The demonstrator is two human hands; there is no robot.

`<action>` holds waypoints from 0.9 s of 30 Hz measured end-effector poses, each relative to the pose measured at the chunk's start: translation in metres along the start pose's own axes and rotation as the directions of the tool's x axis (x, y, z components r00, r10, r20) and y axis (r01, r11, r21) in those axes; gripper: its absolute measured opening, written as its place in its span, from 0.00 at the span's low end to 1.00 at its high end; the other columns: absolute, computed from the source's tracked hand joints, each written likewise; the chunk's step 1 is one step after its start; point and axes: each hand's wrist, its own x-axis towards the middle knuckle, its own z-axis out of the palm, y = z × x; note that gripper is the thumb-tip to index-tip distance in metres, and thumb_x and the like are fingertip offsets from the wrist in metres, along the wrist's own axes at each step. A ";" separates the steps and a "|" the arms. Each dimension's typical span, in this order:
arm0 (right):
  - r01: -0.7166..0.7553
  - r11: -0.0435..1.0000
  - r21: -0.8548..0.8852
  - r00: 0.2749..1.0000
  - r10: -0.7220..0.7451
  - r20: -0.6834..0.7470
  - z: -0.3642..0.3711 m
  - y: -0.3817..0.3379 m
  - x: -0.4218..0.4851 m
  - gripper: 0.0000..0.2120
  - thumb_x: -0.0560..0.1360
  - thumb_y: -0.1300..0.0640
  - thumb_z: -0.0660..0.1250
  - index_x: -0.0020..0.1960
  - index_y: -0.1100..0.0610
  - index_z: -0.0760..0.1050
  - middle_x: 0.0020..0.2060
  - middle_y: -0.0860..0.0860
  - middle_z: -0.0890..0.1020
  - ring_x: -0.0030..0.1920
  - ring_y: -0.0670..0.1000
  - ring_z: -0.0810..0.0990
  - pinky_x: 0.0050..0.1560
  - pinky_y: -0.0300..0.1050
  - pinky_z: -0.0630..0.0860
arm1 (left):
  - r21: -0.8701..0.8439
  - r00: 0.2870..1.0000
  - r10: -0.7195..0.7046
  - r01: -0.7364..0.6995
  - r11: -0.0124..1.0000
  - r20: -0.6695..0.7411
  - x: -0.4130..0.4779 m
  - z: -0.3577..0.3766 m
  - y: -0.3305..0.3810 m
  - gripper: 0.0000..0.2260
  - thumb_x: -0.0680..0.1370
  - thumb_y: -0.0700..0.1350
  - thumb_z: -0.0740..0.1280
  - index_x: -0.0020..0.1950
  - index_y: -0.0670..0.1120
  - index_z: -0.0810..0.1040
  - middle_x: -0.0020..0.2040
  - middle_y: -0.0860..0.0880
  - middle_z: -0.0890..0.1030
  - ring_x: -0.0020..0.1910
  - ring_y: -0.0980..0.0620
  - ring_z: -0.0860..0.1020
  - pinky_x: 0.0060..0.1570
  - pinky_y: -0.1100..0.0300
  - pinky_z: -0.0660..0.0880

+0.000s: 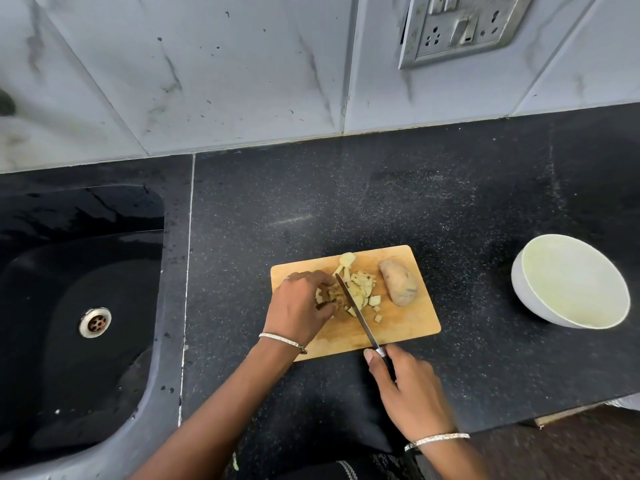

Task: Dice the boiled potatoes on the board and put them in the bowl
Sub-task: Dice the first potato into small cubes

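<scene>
A wooden cutting board (408, 323) lies on the black counter. On it sits a pile of pale diced potato (362, 289) and, to the right, one whole unpeeled potato (399, 282). My left hand (298, 306) holds down a partly cut potato piece (327, 296) with curled fingers at the board's left side. My right hand (403, 386) grips the handle of a knife (356, 311), whose blade crosses the pile right beside my left fingers. A white bowl (526, 289) stands on the counter to the right and looks to hold nothing.
A black sink (52, 306) with a metal drain (95, 322) takes up the left side. Grey marble tiles with a switch plate (457, 26) rise behind the counter. The counter's front edge runs at the lower right.
</scene>
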 end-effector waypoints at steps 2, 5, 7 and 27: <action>-0.018 1.000 -0.019 1.000 0.018 0.016 0.002 -0.002 0.000 0.15 0.81 0.40 0.53 0.42 0.48 0.67 0.33 0.46 0.75 0.41 0.53 0.77 0.39 0.51 0.70 | -0.013 1.000 -0.019 0.018 1.000 -0.018 -0.001 0.000 0.000 0.15 0.69 0.50 0.76 0.54 0.54 0.79 0.50 0.56 0.82 0.45 0.53 0.77 0.44 0.60 0.72; -0.025 0.999 -0.024 1.000 0.025 0.018 0.005 -0.006 0.000 0.16 0.80 0.38 0.52 0.42 0.48 0.66 0.34 0.47 0.77 0.39 0.52 0.77 0.39 0.51 0.72 | -0.023 1.000 -0.026 0.025 0.999 -0.017 -0.001 0.000 0.000 0.14 0.69 0.49 0.76 0.52 0.53 0.79 0.48 0.56 0.81 0.42 0.55 0.75 0.41 0.63 0.67; -0.008 1.000 -0.022 1.000 0.008 0.024 0.006 -0.009 -0.001 0.15 0.81 0.39 0.53 0.42 0.48 0.67 0.34 0.47 0.77 0.36 0.50 0.74 0.38 0.50 0.71 | -0.017 1.000 -0.026 0.026 1.000 -0.013 -0.001 0.000 0.000 0.11 0.69 0.48 0.76 0.50 0.53 0.80 0.46 0.56 0.81 0.41 0.56 0.74 0.40 0.63 0.67; -0.025 0.999 0.022 1.000 0.024 0.009 0.003 -0.022 0.001 0.15 0.81 0.42 0.54 0.43 0.49 0.70 0.32 0.48 0.77 0.33 0.49 0.75 0.30 0.42 0.67 | -0.006 0.992 -0.125 0.125 0.992 -0.031 0.000 0.004 -0.004 0.12 0.70 0.51 0.76 0.51 0.52 0.84 0.45 0.55 0.76 0.42 0.56 0.72 0.41 0.62 0.70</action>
